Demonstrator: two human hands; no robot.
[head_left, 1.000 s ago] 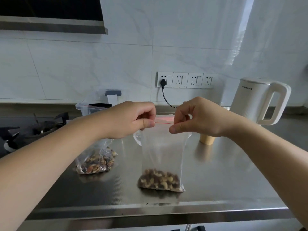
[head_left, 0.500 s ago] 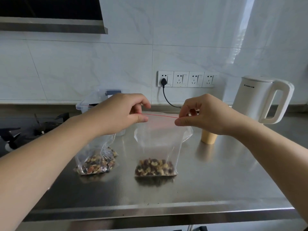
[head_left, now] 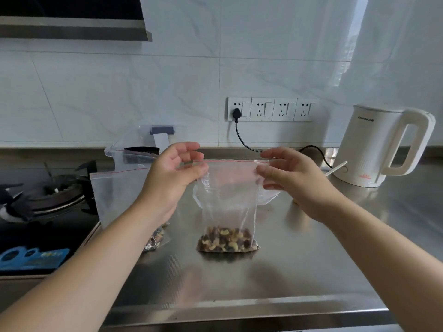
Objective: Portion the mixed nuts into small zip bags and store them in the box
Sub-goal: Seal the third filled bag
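Standing upright on the steel counter [head_left: 299, 271], a clear zip bag [head_left: 227, 192] held a small heap of mixed nuts [head_left: 227, 240] at its bottom, and its red-lined top edge stretched level between the two hands. The left hand [head_left: 172, 178] pinched the bag's left top corner between thumb and curled fingers. The right hand [head_left: 285, 176] was at the right top corner, thumb against the plastic and fingers arched above the seal; it looked like a light pinch, though how firmly it gripped I could not tell.

A second bag [head_left: 119, 195] of nuts stood just to the left, partly hidden behind the left forearm, with its own red strip showing along the top. Behind that bag sat a clear plastic box [head_left: 134, 149] with a grey latch, and something dark lay inside it.

Further left was a gas burner [head_left: 52, 195] on a black hob. On the right of the counter stood a white kettle [head_left: 381, 144], with a thin white stick [head_left: 336, 168] lying beside its base. A black cord [head_left: 242, 137] ran down from a row of wall sockets [head_left: 271, 109] on the tiled wall.
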